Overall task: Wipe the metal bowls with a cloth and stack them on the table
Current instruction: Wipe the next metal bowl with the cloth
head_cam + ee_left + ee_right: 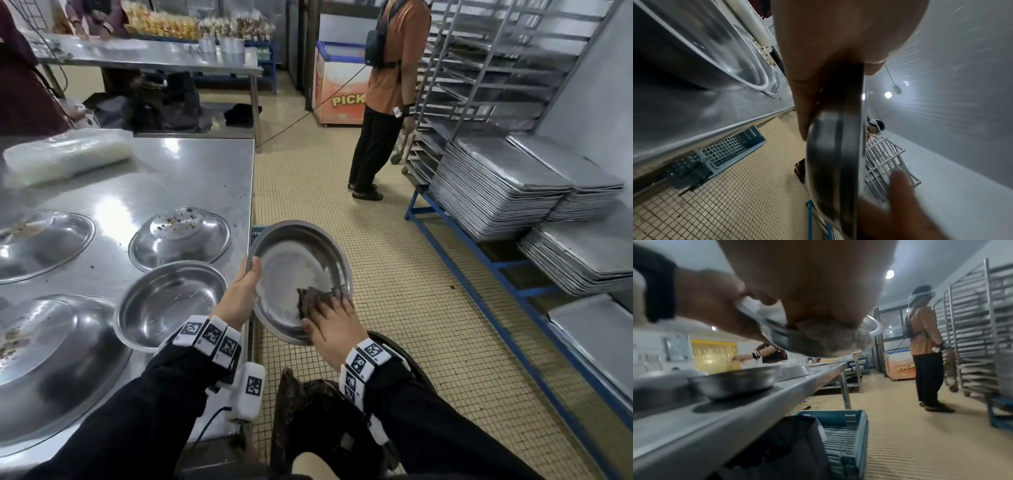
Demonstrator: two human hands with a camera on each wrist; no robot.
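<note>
A round metal bowl (294,267) is held tilted over the floor, just past the table's right edge. My left hand (247,275) grips its left rim, thumb inside and fingers behind. My right hand (330,310) presses a dark cloth (313,294) flat against the bowl's lower inside wall. The left wrist view shows the bowl (838,146) edge-on between my fingers (805,100). In the right wrist view the cloth (828,340) lies under my palm on the bowl (777,335). An upright bowl (171,301) stands on the steel table (191,178). Three upturned bowls (181,236) (41,243) (51,359) carry crumbs.
A blue crate (844,434) sits on the floor under the table edge, with a dark bin (308,411) at my feet. A person in an orange shirt (390,85) stands by a tray rack (496,68). Stacked metal trays (496,185) line the right side. A plastic bag (68,154) lies far left.
</note>
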